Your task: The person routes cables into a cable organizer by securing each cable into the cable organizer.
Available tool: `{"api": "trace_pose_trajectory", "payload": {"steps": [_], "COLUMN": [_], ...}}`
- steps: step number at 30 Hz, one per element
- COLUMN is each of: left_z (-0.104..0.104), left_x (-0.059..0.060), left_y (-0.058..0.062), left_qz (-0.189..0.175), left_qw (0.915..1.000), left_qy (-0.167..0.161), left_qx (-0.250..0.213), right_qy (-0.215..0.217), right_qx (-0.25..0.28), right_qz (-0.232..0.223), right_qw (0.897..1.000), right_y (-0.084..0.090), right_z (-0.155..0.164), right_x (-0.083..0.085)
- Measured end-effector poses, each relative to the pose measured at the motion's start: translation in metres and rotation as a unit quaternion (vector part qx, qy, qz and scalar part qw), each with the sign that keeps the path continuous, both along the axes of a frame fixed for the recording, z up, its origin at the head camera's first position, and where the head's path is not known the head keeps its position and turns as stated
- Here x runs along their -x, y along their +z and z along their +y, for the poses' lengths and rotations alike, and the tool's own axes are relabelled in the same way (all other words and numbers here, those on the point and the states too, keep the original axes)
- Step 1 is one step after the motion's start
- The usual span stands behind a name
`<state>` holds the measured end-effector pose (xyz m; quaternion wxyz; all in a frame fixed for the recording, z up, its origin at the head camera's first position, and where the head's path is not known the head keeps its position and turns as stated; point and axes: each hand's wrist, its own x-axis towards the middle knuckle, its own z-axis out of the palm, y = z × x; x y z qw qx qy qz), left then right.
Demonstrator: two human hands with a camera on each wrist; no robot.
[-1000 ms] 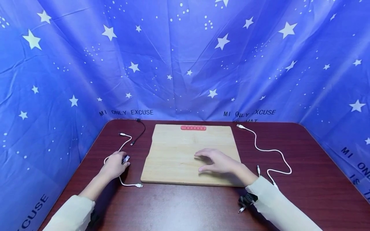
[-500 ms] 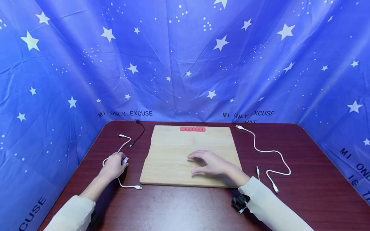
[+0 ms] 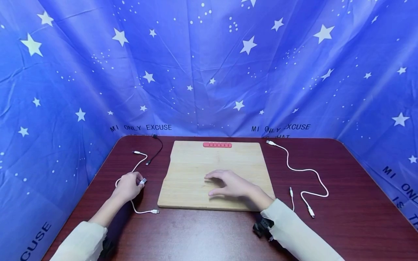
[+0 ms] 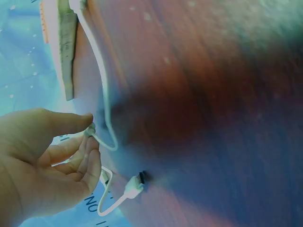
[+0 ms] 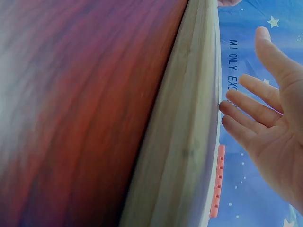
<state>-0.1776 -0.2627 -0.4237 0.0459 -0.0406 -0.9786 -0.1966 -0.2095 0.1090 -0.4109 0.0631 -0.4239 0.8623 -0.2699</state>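
Note:
My left hand (image 3: 128, 186) pinches the USB plug (image 3: 143, 181) of a white cable between thumb and fingertips, at the table's left side. In the left wrist view, thumb and fingers meet on a small white plug end (image 4: 90, 129). White cord runs out from under this hand both ways, to a plug (image 3: 155, 211) nearer the front and another plug (image 3: 136, 152) further back. My right hand (image 3: 228, 184) hovers over the wooden board (image 3: 192, 163), fingers apart and nothing held. A red strip with several slots (image 3: 217, 145) lies along the board's back edge.
A short black cable (image 3: 158, 149) lies behind the left hand. Right of the board rests a long white cable (image 3: 303, 170), with another white plug (image 3: 291, 192) beside the right sleeve. Starry blue cloth (image 3: 209, 72) hangs around the dark red table (image 3: 196, 235).
The right hand has drifted left over the board, its fingers still spread. The left hand stays nearly in place, with the pinched plug showing a little more beyond its fingertips.

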Motion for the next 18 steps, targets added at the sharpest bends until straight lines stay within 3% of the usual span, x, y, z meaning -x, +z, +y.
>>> {"api": "trace_pose_trajectory", "payload": {"steps": [7, 18], "left_z": [0.005, 0.018], "left_x": [-0.005, -0.009], "left_y": [0.013, 0.035], "left_qz": [-0.015, -0.026], "left_qw": [0.9994, 0.9961], "left_qy": [0.005, -0.018], "left_qx": [-0.032, -0.083], "right_qy": [0.009, 0.029], "right_qx": [0.014, 0.04], "right_qz": [-0.007, -0.015], "right_qw": [1.0, 0.999], "right_y": [-0.003, -0.003], "right_z": [-0.013, -0.03], "right_x": [0.0, -0.006]}}
